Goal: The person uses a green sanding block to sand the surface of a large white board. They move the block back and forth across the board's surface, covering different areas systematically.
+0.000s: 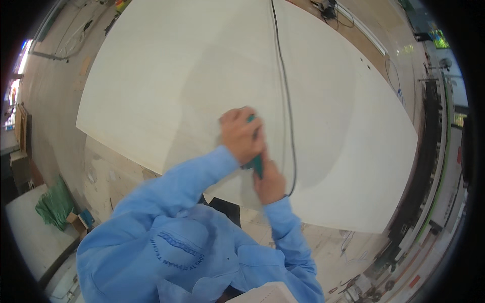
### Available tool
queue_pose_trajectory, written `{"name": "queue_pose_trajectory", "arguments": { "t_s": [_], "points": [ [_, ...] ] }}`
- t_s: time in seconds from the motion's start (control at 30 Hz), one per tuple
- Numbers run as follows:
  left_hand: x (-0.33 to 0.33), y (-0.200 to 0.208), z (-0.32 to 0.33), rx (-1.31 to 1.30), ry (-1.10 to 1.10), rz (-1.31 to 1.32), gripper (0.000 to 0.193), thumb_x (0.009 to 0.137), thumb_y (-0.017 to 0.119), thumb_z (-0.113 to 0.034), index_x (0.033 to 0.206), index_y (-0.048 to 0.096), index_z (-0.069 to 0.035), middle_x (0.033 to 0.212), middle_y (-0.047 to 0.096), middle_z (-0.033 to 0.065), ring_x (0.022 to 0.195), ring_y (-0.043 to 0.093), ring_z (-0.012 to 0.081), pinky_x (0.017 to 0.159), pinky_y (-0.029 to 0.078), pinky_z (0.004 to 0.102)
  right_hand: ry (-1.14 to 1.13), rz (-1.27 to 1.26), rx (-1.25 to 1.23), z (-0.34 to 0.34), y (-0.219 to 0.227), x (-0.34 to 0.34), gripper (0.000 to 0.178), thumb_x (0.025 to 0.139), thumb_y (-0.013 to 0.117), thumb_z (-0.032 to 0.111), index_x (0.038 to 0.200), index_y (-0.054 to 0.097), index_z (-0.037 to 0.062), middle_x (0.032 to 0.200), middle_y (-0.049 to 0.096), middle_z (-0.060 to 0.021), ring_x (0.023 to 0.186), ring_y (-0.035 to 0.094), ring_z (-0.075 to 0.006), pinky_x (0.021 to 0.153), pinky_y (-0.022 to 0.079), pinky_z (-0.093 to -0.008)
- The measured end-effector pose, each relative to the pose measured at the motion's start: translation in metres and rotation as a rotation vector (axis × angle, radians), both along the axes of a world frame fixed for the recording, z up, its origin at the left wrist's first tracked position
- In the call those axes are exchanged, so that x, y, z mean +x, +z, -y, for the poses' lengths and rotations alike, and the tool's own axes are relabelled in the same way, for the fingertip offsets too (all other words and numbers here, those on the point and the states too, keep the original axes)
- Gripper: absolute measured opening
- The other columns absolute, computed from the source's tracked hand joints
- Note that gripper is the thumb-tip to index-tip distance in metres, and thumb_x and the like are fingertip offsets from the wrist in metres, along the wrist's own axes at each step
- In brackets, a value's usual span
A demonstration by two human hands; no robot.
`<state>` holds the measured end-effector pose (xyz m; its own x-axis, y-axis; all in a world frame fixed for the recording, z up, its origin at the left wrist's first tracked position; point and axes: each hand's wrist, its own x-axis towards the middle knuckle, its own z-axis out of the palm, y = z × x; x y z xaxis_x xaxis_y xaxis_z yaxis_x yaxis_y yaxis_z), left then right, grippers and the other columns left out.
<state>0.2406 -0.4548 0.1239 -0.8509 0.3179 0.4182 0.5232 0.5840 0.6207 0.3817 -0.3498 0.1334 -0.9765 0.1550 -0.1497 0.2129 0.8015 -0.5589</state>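
Note:
A green corded power tool [258, 165] rests over a large white board [136, 81]; its exact kind is hidden by my hands. My left hand [241, 132] is wrapped over its front part, fingers closed. Behind it, nearer my body, my right hand [271, 183] grips the rear of the same tool. From beside my right wrist a black cord [290, 116] runs up across the board to its far edge. Both hands look slightly smeared by motion.
Past the far right edge lie a dark device with cables [329, 9] and a thin blue cable [399, 93]. Long metal rails [437, 166] run along the right. A green plastic sheet [55, 204] and a cardboard box [77, 223] sit at the lower left.

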Motion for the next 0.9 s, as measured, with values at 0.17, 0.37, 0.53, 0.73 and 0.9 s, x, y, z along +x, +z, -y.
{"name": "queue_pose_trajectory", "arguments": {
  "t_s": [0.17,0.37,0.53,0.73,0.9],
  "points": [
    [-0.011,-0.012,-0.156,0.069,-0.327,0.024,0.017,0.074,0.068,-0.021,0.086,0.073,-0.011,0.106,0.063,0.0108,0.105,0.058,0.0341,0.095,0.041,0.0505,-0.264,-0.187,0.188,-0.107,-0.004,0.007,0.086,0.083,0.068,0.009,0.159,0.027,0.0118,0.104,0.069,-0.0243,0.082,0.067,-0.0461,0.071,0.053,-0.0518],
    [0.018,0.002,-0.140,-0.088,-0.442,0.082,0.019,0.086,0.063,-0.025,0.092,0.073,-0.010,0.108,0.062,0.0112,0.107,0.057,0.0321,0.100,0.039,0.0497,-0.427,-0.039,0.091,-0.077,-0.006,0.037,0.086,0.087,0.065,0.012,0.160,0.021,0.0075,0.112,0.068,-0.0277,0.089,0.068,-0.0477,0.075,0.054,-0.0513],
    [0.074,0.005,0.026,-0.061,-0.264,0.180,0.015,0.076,0.068,-0.017,0.089,0.070,-0.011,0.109,0.062,0.0119,0.104,0.056,0.0348,0.095,0.042,0.0510,-0.146,0.014,-0.070,0.040,-0.007,0.092,0.085,0.085,0.068,0.011,0.159,0.027,0.0069,0.106,0.068,-0.0265,0.087,0.068,-0.0459,0.070,0.055,-0.0508],
    [-0.030,-0.002,0.068,-0.058,-0.003,-0.010,0.014,0.084,0.063,-0.021,0.089,0.070,-0.010,0.110,0.063,0.0113,0.098,0.057,0.0357,0.088,0.043,0.0485,0.082,-0.107,-0.061,0.054,-0.005,-0.040,0.088,0.083,0.066,0.005,0.160,0.026,0.0120,0.096,0.068,-0.0241,0.084,0.068,-0.0435,0.068,0.055,-0.0499],
    [-0.176,-0.018,-0.021,-0.134,-0.018,-0.113,0.025,0.092,0.053,-0.031,0.096,0.072,-0.014,0.110,0.065,0.0093,0.102,0.059,0.0338,0.089,0.045,0.0480,0.024,-0.283,0.117,-0.014,-0.013,-0.178,0.088,0.086,0.066,0.013,0.160,0.020,0.0170,0.084,0.069,-0.0237,0.075,0.066,-0.0459,0.065,0.051,-0.0549]
  ]
}}
